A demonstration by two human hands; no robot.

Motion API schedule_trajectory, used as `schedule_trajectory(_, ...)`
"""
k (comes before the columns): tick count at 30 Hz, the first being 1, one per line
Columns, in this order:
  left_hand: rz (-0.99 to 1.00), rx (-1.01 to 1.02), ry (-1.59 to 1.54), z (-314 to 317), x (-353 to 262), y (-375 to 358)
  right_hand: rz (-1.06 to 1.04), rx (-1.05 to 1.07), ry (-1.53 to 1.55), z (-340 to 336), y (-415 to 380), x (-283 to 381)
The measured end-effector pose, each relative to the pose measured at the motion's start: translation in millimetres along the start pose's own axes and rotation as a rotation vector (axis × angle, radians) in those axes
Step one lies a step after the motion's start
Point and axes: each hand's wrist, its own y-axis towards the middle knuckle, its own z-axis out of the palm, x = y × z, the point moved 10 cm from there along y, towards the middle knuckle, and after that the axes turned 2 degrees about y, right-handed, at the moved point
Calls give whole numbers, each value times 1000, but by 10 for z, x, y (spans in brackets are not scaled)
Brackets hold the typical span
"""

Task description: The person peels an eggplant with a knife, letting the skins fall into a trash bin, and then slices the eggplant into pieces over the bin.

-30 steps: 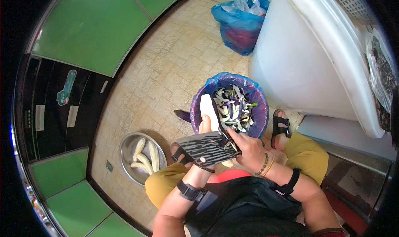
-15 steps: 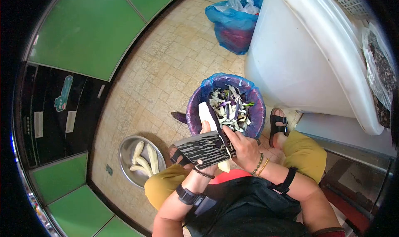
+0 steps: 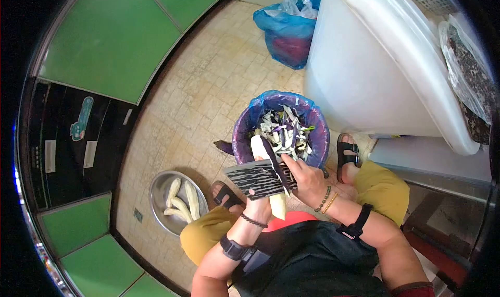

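My left hand is closed around a partly peeled eggplant, its fingers mostly hidden under the blade. White flesh shows at both ends of the eggplant, and a dark purple strip of skin runs over the blade. Across the eggplant lies a wide knife with a black-and-silver striped blade. My right hand grips the knife at its right end, the handle hidden in the palm; the index finger rests near the strip. Just beyond stands a lined bin holding white and purple peelings.
A steel bowl with several peeled eggplants sits on the floor at left. A dark eggplant lies beside the bin. A blue bag stands at the back, near a white appliance. Green cabinets line the left.
The knife has shifted a little along the eggplant, away from my body. More of the eggplant's near end shows below the blade. The view has moved slightly.
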Motion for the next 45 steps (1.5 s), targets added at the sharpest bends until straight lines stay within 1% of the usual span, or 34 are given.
schedule_trajectory(1, -35, 55, -52, -7, 57, -81, 1, -2, -2, 8, -6, -16)
schedule_trajectory(4, -85, 71, -72, -47, 118, -71, 40, -3, -16, 3, 12, -55)
schedule_trajectory(6, -80, -14, 0, -71, 98, -129, 40, 8, -16, 10, 15, -48)
schedule_trajectory(7, -77, -12, 0, -90, 95, -115, 40, 18, -16, 18, 24, -45)
schedule_trajectory(9, -112, -56, 112, -169, 130, -94, 60, 27, -27, 50, 35, -104)
schedule_trajectory(10, -151, -109, 199, -174, 138, -140, 84, 40, -37, 69, 40, -142)
schedule_trajectory(11, -151, -108, 200, -182, 137, -148, 85, 37, -37, 57, 47, -132)
schedule_trajectory(14, -23, -80, 326, -158, 3, -160, 74, 55, -24, 45, 61, -87)
schedule_trajectory(15, -19, -78, 327, -127, -24, -199, 69, 46, -31, 46, 59, -86)
schedule_trajectory(17, -166, -90, 383, -94, 46, -319, 64, 29, -40, 64, 59, -121)
schedule_trajectory(18, -174, -80, 265, -76, 105, -300, 84, 40, -48, 83, 85, -176)
schedule_trajectory(19, -203, -32, 275, -41, 144, -325, 105, 53, -56, 92, 113, -213)
schedule_trajectory(20, -217, -41, 316, -55, 167, -342, 147, 50, -36, 62, 118, -254)
schedule_trajectory(21, -230, -48, 356, -76, 187, -359, 148, 44, -35, 52, 131, -302)
schedule_trajectory(23, -233, -6, 393, -98, 202, -346, 92, 138, 57, 218, 128, -419)
schedule_trajectory(24, -237, 32, 425, -81, 204, -336, 25, 1, 138, 145, 176, -345)
schedule_trajectory(25, -236, 36, 430, -73, 178, -325, 25, -5, 137, 151, 189, -339)
schedule_trajectory(26, -228, 45, 416, -56, 140, -310, 278, 128, 409, 334, 157, -539)
schedule_trajectory(27, -220, 51, 400, -37, 106, -295, 532, 264, 680, 521, 62, -620)
schedule_trajectory(28, -226, 11, 339, -29, 71, -295, 786, 405, 949, 712, -92, -607)
schedule_trajectory(29, -225, 11, 339, -37, 42, -254, 785, 405, 950, 664, -77, -546)
schedule_trajectory(31, -203, -2, 348, -129, 1, -108, 755, 356, 827, 515, -27, -512)
schedule_trajectory(32, -143, -40, 373, -213, -29, -9, 691, 375, 618, 477, 2, -535)
schedule_trajectory(33, -143, -42, 373, -245, -20, 45, 691, 376, 619, 499, -20, -536)
schedule_trajectory(35, -103, -83, 364, -328, -52, 131, 152, 53, 178, 97, 185, -222)
schedule_trajectory(36, -136, -62, 374, -278, -44, 93, 124, 92, 180, 38, 162, -140)
schedule_trajectory(37, -144, 3, 333, -378, 20, 168, 133, 91, 185, 34, 145, -136)
schedule_trajectory(39, -2, -27, 278, -382, -39, 194, 37, 62, 149, 26, 126, -9)
schedule_trajectory(40, -21, -23, 216, -363, -23, 195, -12, 67, 160, 67, 105, 14)
schedule_trajectory(41, -25, -23, 220, -390, 2, 225, -7, 65, 161, 75, 94, 15)
schedule_trajectory(43, -52, 50, 108, -313, 60, 257, 35, 83, 107, 94, 105, 7)
schedule_trajectory(45, -39, 50, 83, -311, 106, 251, 51, 73, 59, 78, 123, -5)
